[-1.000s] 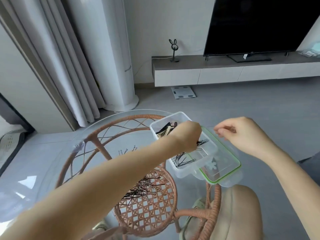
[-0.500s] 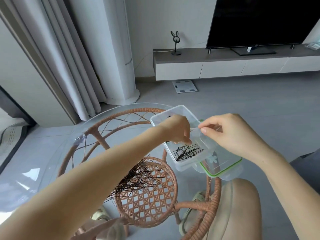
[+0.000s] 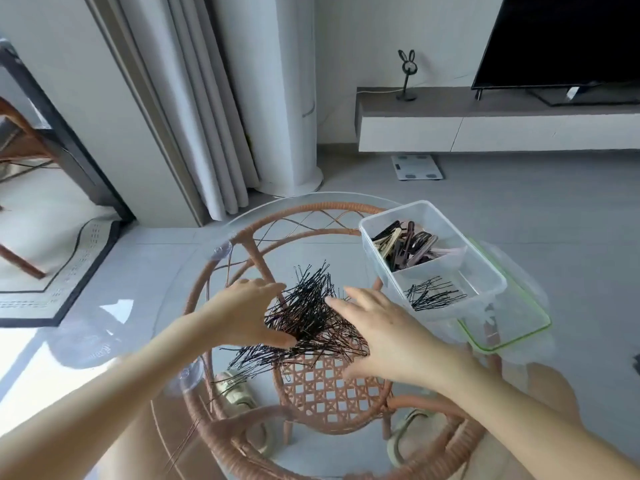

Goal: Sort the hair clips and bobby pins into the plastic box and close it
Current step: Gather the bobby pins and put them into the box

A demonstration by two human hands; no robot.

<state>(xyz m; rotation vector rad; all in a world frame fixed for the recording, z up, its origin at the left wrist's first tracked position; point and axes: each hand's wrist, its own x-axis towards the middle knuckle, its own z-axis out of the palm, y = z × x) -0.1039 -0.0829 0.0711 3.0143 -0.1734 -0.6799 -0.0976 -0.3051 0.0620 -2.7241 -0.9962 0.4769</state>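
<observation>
Glass tabletop (image 3: 349, 261) carries a loose pile of black bobby pins (image 3: 311, 320). The left hand (image 3: 249, 313) and right hand (image 3: 388, 334) flank it, both open with straight fingers touching its edges. Beyond, the clear plastic box (image 3: 381, 261) holds a few pins (image 3: 433, 296) in the near compartment and hair clips (image 3: 405, 245) in the far one. The green-rimmed lid (image 3: 512, 323) lies partly beneath it.

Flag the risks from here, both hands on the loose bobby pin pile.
1. The bobby pin pile lies tangled and spread on the glass table. Raking it with the left hand and right hand may flick strays off the near edge.
2. The plastic box seems to sit partly on its lid by the table's edge, so a bump could tip it.
3. A loose handful may spill among the hair clips.
</observation>
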